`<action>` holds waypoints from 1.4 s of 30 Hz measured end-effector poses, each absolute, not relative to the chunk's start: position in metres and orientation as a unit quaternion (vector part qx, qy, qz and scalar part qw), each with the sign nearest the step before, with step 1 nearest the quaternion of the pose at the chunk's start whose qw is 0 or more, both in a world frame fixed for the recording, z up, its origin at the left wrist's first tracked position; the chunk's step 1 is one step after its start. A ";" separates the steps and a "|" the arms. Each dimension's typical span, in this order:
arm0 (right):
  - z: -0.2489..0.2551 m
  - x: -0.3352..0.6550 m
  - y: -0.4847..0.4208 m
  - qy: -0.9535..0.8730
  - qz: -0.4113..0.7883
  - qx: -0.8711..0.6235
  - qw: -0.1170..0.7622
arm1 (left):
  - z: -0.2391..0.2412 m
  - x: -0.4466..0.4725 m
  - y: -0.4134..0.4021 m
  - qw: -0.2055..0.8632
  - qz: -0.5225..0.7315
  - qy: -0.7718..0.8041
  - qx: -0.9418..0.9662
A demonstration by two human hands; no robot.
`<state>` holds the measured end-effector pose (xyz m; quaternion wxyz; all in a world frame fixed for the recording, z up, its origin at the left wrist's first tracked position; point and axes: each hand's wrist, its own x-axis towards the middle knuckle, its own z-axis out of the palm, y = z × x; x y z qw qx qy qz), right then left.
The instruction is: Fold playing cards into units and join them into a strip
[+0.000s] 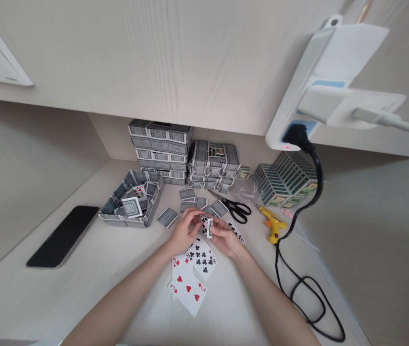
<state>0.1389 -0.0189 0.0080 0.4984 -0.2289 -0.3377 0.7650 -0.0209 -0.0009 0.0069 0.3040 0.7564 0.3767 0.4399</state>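
My left hand (183, 232) and my right hand (226, 237) meet over the desk, both pinching a small folded playing card (207, 225) between their fingertips. Beneath the hands lie face-up cards: a club card (202, 258) and a heart card (189, 287) nearer me. Folded card pieces (167, 216) with patterned backs lie just beyond the hands.
An open tray built of cards (117, 211) holds loose cards at the left. Stacked card blocks (161, 151) stand at the back. Scissors (238, 209), a yellow glue gun (273, 224) with a black cable (307, 288), and a black phone (63, 235) lie around.
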 end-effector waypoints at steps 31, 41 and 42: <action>0.003 0.146 -0.013 -0.277 0.726 -0.280 0.564 | -0.011 -0.029 0.016 0.202 0.518 0.571 0.604; 0.008 0.145 -0.011 -0.298 0.688 -0.291 0.595 | 0.001 -0.024 0.002 0.272 0.441 0.458 0.723; 0.007 0.145 -0.011 -0.301 0.685 -0.294 0.595 | 0.004 -0.024 0.000 0.272 0.415 0.435 0.751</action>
